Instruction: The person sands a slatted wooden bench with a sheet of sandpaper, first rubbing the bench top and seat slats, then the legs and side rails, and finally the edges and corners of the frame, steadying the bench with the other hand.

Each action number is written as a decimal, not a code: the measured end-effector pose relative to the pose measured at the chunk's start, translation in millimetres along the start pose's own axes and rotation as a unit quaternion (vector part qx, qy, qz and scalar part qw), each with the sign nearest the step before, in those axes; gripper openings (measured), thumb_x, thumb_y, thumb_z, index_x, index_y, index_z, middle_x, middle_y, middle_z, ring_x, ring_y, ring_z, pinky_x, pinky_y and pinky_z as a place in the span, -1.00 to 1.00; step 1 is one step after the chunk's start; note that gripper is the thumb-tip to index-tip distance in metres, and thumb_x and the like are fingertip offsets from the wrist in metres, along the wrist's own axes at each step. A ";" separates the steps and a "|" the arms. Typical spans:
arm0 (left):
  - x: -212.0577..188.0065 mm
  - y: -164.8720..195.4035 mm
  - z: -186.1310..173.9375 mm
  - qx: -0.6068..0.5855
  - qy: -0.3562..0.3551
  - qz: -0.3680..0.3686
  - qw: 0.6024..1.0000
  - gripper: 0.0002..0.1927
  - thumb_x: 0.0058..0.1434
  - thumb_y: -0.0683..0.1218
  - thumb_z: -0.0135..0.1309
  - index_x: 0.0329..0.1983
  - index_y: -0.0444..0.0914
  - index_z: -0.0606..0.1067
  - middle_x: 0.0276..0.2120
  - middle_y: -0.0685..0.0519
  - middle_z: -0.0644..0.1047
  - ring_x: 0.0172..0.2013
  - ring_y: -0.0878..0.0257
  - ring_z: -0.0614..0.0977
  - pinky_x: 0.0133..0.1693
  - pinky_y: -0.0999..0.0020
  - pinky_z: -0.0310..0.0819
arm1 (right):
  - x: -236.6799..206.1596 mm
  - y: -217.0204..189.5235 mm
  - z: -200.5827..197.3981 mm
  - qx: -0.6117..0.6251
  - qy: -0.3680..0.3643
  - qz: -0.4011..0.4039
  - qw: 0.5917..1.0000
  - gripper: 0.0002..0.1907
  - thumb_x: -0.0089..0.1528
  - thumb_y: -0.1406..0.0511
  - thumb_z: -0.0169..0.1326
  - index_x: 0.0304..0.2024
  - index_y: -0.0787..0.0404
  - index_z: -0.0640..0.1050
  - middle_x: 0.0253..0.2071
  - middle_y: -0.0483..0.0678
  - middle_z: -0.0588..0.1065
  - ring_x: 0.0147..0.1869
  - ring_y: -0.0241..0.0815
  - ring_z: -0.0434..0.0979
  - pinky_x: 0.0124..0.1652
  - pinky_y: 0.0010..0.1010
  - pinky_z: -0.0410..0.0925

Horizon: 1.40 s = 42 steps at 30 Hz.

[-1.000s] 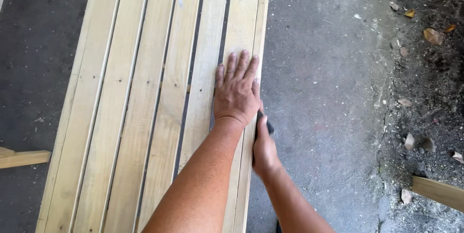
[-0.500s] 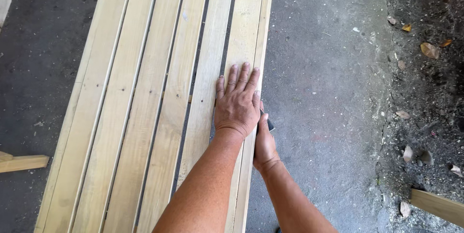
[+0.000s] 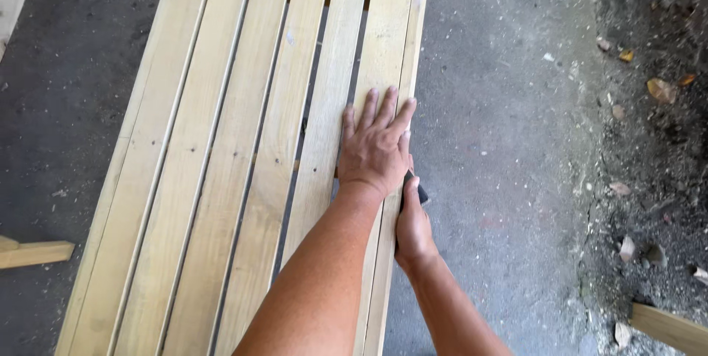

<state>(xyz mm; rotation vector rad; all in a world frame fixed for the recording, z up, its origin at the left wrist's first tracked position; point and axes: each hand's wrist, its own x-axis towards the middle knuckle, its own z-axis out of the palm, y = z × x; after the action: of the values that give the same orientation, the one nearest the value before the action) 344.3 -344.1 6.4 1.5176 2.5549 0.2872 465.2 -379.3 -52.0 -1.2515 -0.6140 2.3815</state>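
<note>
On the slatted wooden panel (image 3: 243,179), the left hand (image 3: 376,146) lies flat with fingers spread at its right edge, where the right hand (image 3: 413,227) pinches a small dark block (image 3: 420,192), which may slip and scrape knuckles or catch splinters

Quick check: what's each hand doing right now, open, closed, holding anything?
Left hand: open, flat, palm down on the slatted wooden panel.
Right hand: closed on a small dark object against the panel's side edge; what it is cannot be told.
</note>
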 end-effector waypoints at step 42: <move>68.9 -2.2 -24.0 0.030 -0.073 -0.081 0.994 -0.29 0.35 0.16 -0.35 0.57 0.04 -0.11 0.56 0.14 -0.20 0.52 0.06 -0.23 0.38 -0.18 -0.51 | 29.4 -75.4 36.4 -0.162 -0.068 -0.189 0.966 -0.32 0.42 0.00 -0.44 0.56 0.04 -0.04 0.63 -0.08 0.00 0.67 -0.23 -0.12 0.47 -0.36 -0.19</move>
<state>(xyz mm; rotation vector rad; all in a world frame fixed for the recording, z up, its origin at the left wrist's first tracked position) 304.2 -286.6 26.7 1.2879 2.5702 0.0774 428.6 -308.6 -12.6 -0.9827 -1.2074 2.1093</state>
